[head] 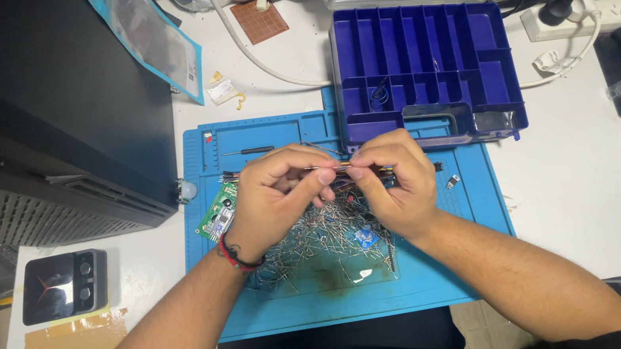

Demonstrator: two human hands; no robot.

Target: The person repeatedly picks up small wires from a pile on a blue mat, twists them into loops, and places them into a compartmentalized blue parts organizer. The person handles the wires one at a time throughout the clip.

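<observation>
Blue mat (452, 276): silicone work mat on a white table (586, 202); its near edge meets the table's front edge, its far edge runs under the organiser box.
Wire pile (319, 241): tangle of thin metal leads mid-mat, partly covered by both hands; single pieces cannot be told apart.
Left hand (270, 200): thumb and fingertips pinched together on the left end of a thin bundle of leads (335, 166); red and black band on the wrist.
Right hand (396, 183): fingertips pinched on the right end of the same bundle, held level just above the pile.
Hidden: most of the bundle sits behind the fingers; its colour and count are hard to read.
Green circuit board (218, 211): left of the left hand, half covered by it.
Small black part (451, 181): on the mat, right of the right hand, apart from it.
Device with screen (63, 285): dark, rectangular, near left corner of the table, beside a strip of brown tape (69, 342).
Organiser box (425, 71): dark blue, lid open, compartments mostly bare; just beyond the hands.
Blue-edged clear bag (144, 32): far left, leaning on a black case (39, 114).
Power strip (593, 13): white, far right, cut off by cables.
Open room: bare table right of the mat.
</observation>
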